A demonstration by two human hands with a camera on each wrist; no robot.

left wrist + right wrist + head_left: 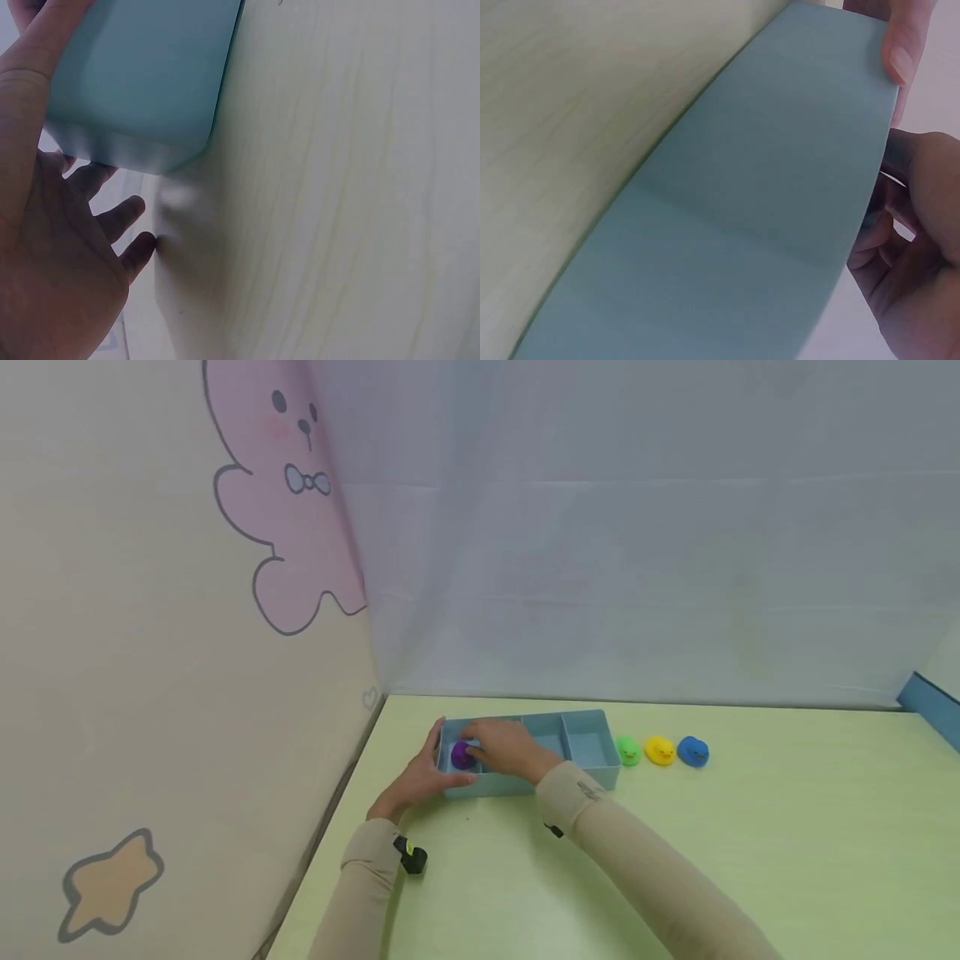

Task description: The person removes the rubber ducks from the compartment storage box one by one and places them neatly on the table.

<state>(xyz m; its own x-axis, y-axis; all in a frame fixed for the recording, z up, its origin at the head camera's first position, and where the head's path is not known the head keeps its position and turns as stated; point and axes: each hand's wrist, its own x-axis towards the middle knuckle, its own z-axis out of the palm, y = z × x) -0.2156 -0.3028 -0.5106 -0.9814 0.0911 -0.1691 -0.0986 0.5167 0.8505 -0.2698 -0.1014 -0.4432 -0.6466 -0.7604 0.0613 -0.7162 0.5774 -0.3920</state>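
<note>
A light blue divided box (592,742) stands near the back of the table. Inside its leftmost compartment is a small purple rubber duck (462,757), partly covered by the fingers. My right hand (506,746) reaches over the front wall and pinches the duck with thumb and fingertips. In the right wrist view those curled fingers (874,251) go behind the box rim, which hides the duck. My left hand (422,777) grips the box's left end, its thumb (459,779) along the front wall. Seen from the left wrist, several fingers (124,217) spread around the end wall.
Right of the box, green (628,751), yellow (661,750) and blue (693,751) rubber ducks sit in a row, the green one close to the box. Cloth-like walls (600,568) rise behind and at the left. A blue strip (930,706) lies at the far right.
</note>
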